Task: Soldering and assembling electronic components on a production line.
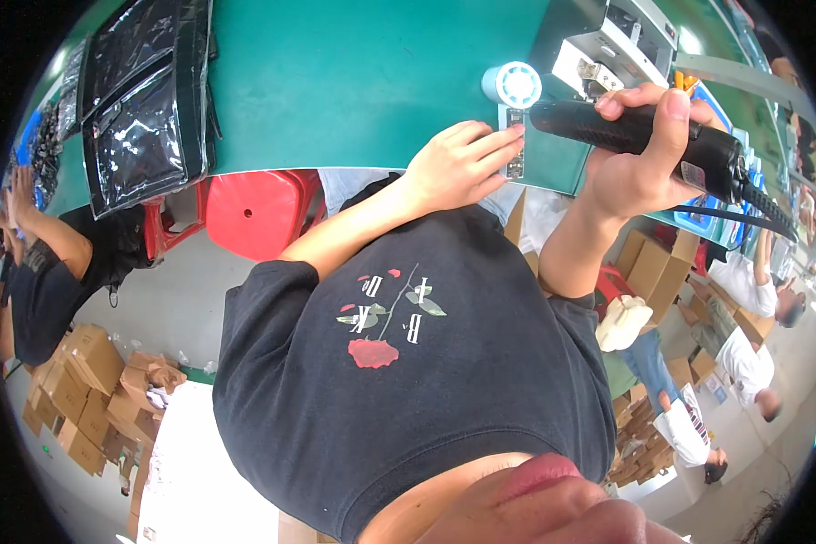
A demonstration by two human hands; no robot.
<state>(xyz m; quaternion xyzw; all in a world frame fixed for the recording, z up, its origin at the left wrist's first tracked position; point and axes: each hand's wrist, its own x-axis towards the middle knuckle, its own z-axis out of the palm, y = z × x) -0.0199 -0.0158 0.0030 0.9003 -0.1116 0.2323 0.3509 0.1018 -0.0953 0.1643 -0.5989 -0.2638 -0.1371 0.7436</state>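
Note:
My left hand lies at the near edge of the green table, its fingertips gripping the handle of a light-blue handheld fan. The fan has a round white grille at its far end. A narrow dark circuit board shows along the handle, partly covered by my fingers. Above and to the right, my right hand is wrapped round a black cylindrical corded tool. Its blunt end points left, close to the board and just below the fan head. Whether it touches is not clear. The cord leaves the tool's rear on the right.
A grey-and-black machine stands at the far right of the green table. Black glossy plastic packages lie at the left. A red stool stands by the table's near edge. Cardboard boxes and other people are around.

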